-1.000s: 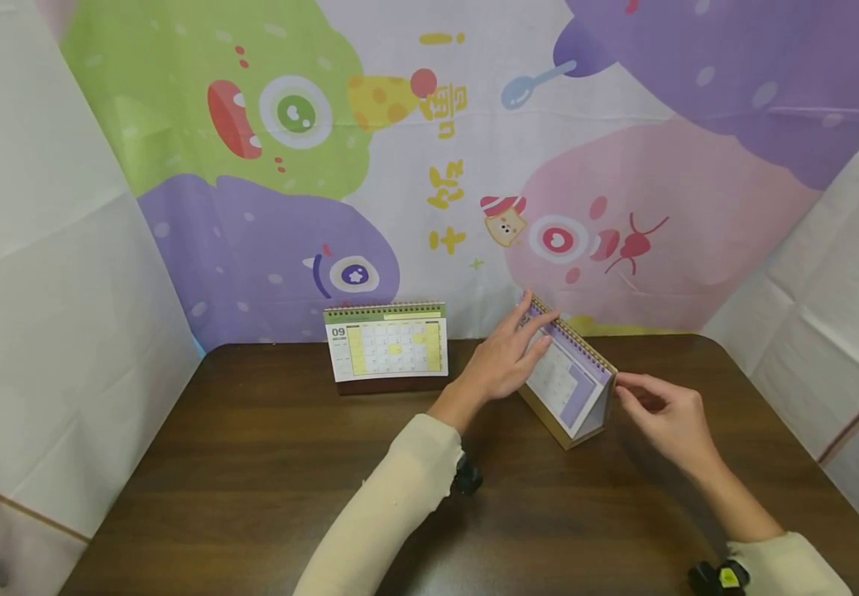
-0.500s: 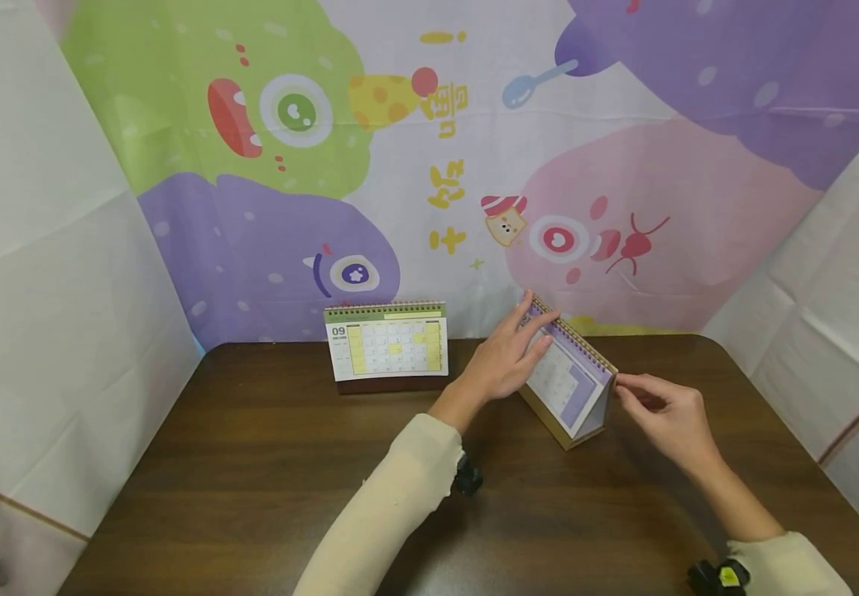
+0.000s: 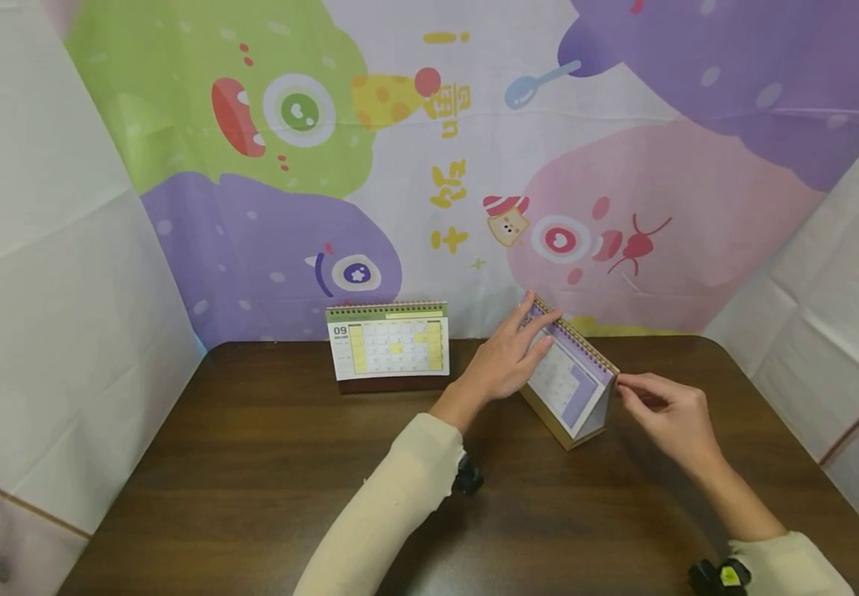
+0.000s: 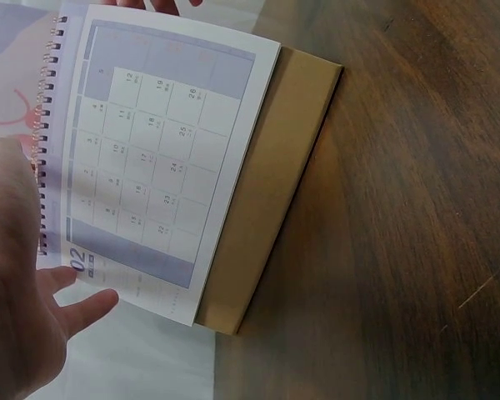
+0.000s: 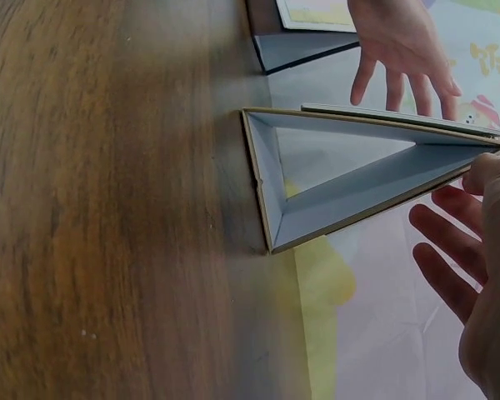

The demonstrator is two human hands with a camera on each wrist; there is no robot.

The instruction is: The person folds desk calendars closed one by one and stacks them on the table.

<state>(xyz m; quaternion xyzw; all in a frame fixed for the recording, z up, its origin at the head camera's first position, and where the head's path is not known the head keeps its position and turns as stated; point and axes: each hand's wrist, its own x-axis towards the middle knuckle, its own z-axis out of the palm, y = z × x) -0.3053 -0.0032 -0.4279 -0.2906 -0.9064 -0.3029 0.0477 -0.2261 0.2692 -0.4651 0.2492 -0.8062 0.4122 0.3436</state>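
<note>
A purple spiral-bound desk calendar stands turned at an angle on the table, with its gold-brown base showing below the page. My left hand holds its upper left end, with fingers across the coil and on the page. In the left wrist view the calendar page reads "02". At the upper right end, my right hand pinches the coil-side corner between thumb and index finger. From the right wrist view, the calendar's stand is a hollow triangle, and the right hand's other fingers are spread behind it.
A second desk calendar, green and yellow with "09", stands to the left near the back of the brown wooden table. Behind it hangs a cartoon-printed cloth. White cloth sides flank the table.
</note>
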